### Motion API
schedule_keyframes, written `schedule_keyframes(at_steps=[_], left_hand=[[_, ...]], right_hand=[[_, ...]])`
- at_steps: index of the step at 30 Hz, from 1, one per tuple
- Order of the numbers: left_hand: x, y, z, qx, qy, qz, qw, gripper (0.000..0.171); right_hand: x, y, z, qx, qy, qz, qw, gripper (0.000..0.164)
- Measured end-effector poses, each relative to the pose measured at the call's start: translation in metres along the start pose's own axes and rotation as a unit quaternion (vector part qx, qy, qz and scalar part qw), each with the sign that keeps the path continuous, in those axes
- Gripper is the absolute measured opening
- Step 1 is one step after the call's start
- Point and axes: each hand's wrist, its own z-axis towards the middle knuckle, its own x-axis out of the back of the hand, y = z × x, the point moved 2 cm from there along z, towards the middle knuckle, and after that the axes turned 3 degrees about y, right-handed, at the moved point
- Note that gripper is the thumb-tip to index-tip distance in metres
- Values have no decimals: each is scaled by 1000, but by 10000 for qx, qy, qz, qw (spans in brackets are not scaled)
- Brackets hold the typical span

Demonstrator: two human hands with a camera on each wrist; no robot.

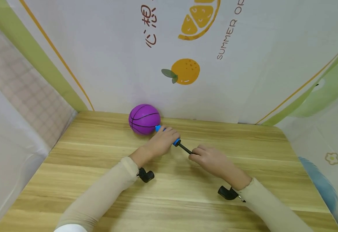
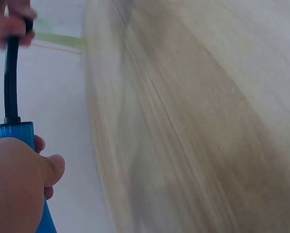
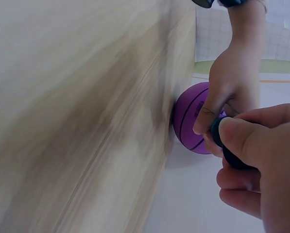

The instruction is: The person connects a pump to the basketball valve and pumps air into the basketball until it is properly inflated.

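Note:
A purple basketball [image 1: 143, 118] sits at the far edge of the wooden table. The blue tip of a hand pump [image 1: 176, 142] meets the ball's right side. My left hand [image 1: 162, 141] wraps round the blue barrel, covering most of it in the head view. From the barrel's near end a black rod [image 1: 185, 148] runs out toward my right hand [image 1: 210, 159]. That hand grips the pump's black handle [image 3: 236, 159], with the thumb laid over it in the right wrist view. In the left wrist view, a long stretch of rod shows between the two hands.
Behind the ball, a white cloth backdrop [image 1: 113, 64] with printed oranges and lettering rises from the wooden table [image 1: 169, 206]. Black camera mounts hang at the left wrist [image 1: 146, 175] and the right wrist [image 1: 227, 193].

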Motion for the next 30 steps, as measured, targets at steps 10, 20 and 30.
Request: schedule_keyframes(at_steps=[10,20,30], left_hand=[[8,-2,-2,173,-147,82,9997,40],[7,4,0,255,-130,46,9996,37],[3,13,0,263,-248,-187,9992,30]], right_hand=[[26,-8,-21,42,95,100,9999,7],[18,-2,-9,-255,-75,233,9994,24],[-1,4,16,-286,-86,220,9993,17]])
